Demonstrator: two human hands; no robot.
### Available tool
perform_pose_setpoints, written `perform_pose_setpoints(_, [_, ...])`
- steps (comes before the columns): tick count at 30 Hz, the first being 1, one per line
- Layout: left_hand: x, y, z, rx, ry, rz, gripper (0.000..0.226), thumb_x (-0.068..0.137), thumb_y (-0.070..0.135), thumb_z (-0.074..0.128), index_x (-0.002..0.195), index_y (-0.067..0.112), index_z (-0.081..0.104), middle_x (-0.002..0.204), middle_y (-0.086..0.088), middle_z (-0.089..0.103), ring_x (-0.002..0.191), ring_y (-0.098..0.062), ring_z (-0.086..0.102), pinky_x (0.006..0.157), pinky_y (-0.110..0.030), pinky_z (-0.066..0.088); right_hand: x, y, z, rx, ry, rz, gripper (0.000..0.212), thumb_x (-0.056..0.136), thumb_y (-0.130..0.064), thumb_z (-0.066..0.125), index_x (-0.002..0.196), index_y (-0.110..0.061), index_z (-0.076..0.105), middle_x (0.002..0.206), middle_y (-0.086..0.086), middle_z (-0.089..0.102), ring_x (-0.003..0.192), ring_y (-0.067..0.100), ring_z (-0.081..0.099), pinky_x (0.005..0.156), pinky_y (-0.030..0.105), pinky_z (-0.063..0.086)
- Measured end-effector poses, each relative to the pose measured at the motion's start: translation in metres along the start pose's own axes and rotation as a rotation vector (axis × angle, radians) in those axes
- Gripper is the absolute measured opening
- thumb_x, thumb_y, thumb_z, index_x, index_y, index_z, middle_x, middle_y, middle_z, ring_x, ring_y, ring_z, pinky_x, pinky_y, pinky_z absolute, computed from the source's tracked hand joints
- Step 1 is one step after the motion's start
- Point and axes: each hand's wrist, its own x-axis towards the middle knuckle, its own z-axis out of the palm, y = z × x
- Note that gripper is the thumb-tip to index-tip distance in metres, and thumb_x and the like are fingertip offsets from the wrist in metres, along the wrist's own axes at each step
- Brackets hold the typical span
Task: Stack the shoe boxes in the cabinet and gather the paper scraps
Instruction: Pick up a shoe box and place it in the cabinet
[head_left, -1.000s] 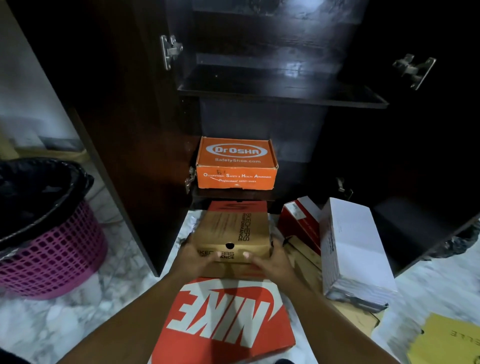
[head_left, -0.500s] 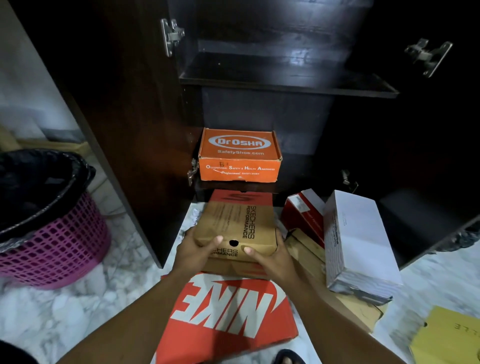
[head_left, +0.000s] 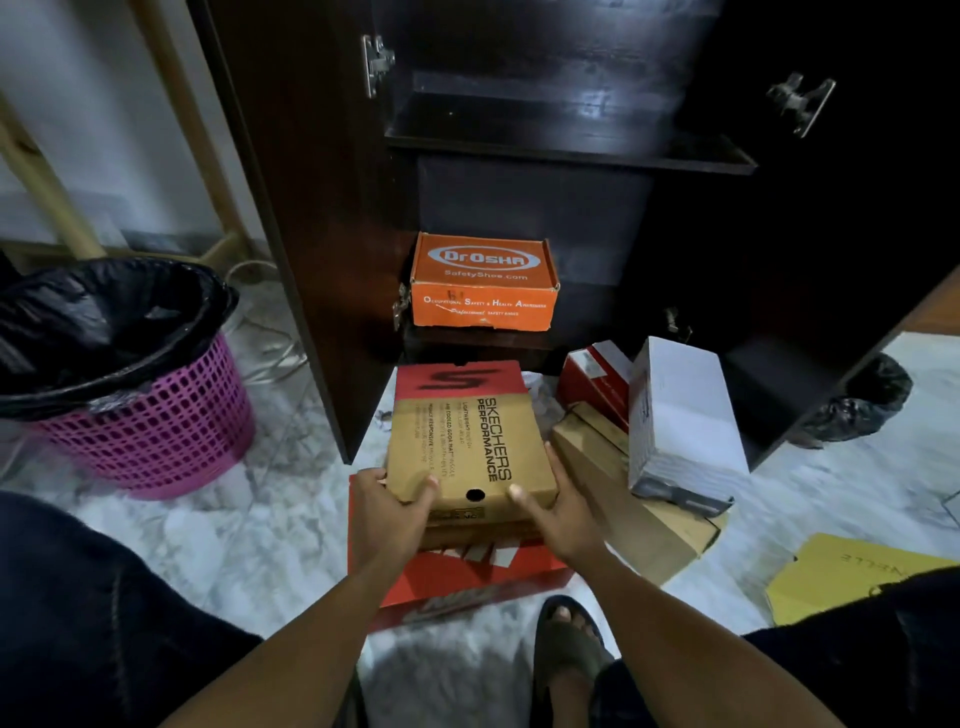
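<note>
We are stacking: our left hand (head_left: 387, 514) and right hand (head_left: 563, 512) grip the brown box (head_left: 467, 441) at its near corners, thumbs on the lid, over the red box (head_left: 483, 579). Next, we judge, lift it toward 12 o'clock onto the orange box (head_left: 483, 283) in the cabinet (head_left: 571, 148)
</note>
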Motion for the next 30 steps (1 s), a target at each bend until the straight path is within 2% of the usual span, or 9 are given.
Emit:
perform_pose_setpoints(3, [-0.017, 0.000, -0.002, 0.062, -0.038, 0.019, 0.041, 0.085, 0.044, 0.073, 0.102, 0.020, 0.045, 0.087, 0.012, 0.057, 0.077, -0.008, 0.061, 0.052, -0.022, 0.037, 0.003, -0.010, -0.013, 0.012, 0.025, 0.083, 0.051, 0.087, -0.051, 0.071, 0.132, -0.038, 0.052, 0.108, -0.025, 0.067, 0.092, -0.015, 0.061, 0.078, 0.009, 0.049])
perform_pose_setpoints(7, [-0.025, -0.009, 0.004, 0.130, -0.166, 0.095, 0.038, 0.087, 0.046, 0.071, 0.097, 0.023, 0.041, 0.088, 0.013, 0.062, 0.072, -0.004, 0.062, 0.052, -0.024, 0.045, 0.011, 0.000, -0.014, 0.122, 0.142, 0.212, 0.069, 0.084, -0.051, 0.074, 0.141, -0.018, 0.052, 0.118, -0.003, 0.070, 0.116, 0.018, 0.064, 0.090, 0.027, 0.050])
perform_pose_setpoints(9, [-0.021, -0.012, 0.006, 0.105, -0.195, 0.113, 0.040, 0.086, 0.043, 0.074, 0.098, 0.024, 0.041, 0.093, 0.011, 0.064, 0.075, -0.003, 0.064, 0.053, -0.024, 0.050, 0.012, 0.003, -0.009, 0.139, 0.189, 0.265, 0.087, 0.080, -0.062, 0.073, 0.148, -0.017, 0.043, 0.128, 0.000, 0.066, 0.123, 0.022, 0.059, 0.103, 0.036, 0.046])
perform_pose_setpoints(13, [0.014, -0.007, 0.010, 0.171, -0.183, 0.210, 0.060, 0.074, 0.049, 0.079, 0.116, 0.028, 0.044, 0.121, 0.007, 0.048, 0.104, -0.011, 0.058, 0.079, -0.034, 0.057, 0.013, 0.001, 0.003, 0.173, 0.258, 0.232, 0.072, 0.091, -0.053, 0.065, 0.146, -0.014, 0.040, 0.129, 0.002, 0.063, 0.120, 0.021, 0.059, 0.098, 0.031, 0.044])
perform_pose_setpoints(18, [0.075, 0.016, 0.009, 0.466, -0.289, 0.260, 0.110, 0.055, 0.078, 0.075, 0.144, 0.028, 0.035, 0.152, 0.001, 0.021, 0.141, -0.027, 0.030, 0.107, -0.051, 0.042, 0.022, 0.011, 0.020, 0.103, 0.375, 0.141, 0.064, 0.093, -0.066, 0.047, 0.143, -0.027, 0.038, 0.133, 0.003, 0.060, 0.122, 0.021, 0.059, 0.100, 0.048, 0.053])
perform_pose_setpoints(21, [0.115, 0.030, 0.007, 0.665, -0.382, 0.325, 0.145, 0.042, 0.093, 0.068, 0.157, 0.024, 0.015, 0.167, -0.003, 0.001, 0.153, -0.030, 0.006, 0.120, -0.059, 0.017, 0.028, 0.006, 0.025, 0.066, 0.414, 0.104, 0.053, 0.102, -0.051, 0.041, 0.147, -0.024, 0.039, 0.139, 0.007, 0.053, 0.127, 0.020, 0.053, 0.101, 0.039, 0.047])
perform_pose_setpoints(24, [0.151, 0.043, 0.004, 0.731, -0.466, 0.313, 0.155, 0.038, 0.090, 0.073, 0.160, 0.028, 0.000, 0.167, 0.000, -0.011, 0.154, -0.028, -0.008, 0.121, -0.060, 0.005, 0.034, 0.004, 0.024, -0.005, 0.419, 0.070, 0.050, 0.106, -0.040, 0.037, 0.152, -0.021, 0.039, 0.148, 0.008, 0.043, 0.133, 0.020, 0.045, 0.099, 0.027, 0.036])
perform_pose_setpoints(27, [0.174, 0.049, -0.001, 0.678, -0.544, 0.230, 0.158, 0.034, 0.080, 0.083, 0.159, 0.036, -0.003, 0.167, 0.003, -0.015, 0.152, -0.025, -0.019, 0.121, -0.060, 0.003, 0.041, 0.003, 0.022, -0.048, 0.437, 0.025, 0.047, 0.107, -0.035, 0.034, 0.151, -0.024, 0.042, 0.150, 0.005, 0.039, 0.131, 0.011, 0.040, 0.100, 0.019, 0.031])
perform_pose_setpoints(30, [0.180, 0.046, -0.001, 0.674, -0.528, 0.203, 0.158, 0.027, 0.086, 0.079, 0.157, 0.041, 0.001, 0.167, 0.000, -0.007, 0.153, -0.029, -0.012, 0.120, -0.062, 0.010, 0.055, 0.003, 0.021, -0.061, 0.468, -0.011, 0.041, 0.107, -0.028, 0.037, 0.145, -0.022, 0.052, 0.154, 0.006, 0.033, 0.135, 0.013, 0.041, 0.100, 0.011, 0.031])
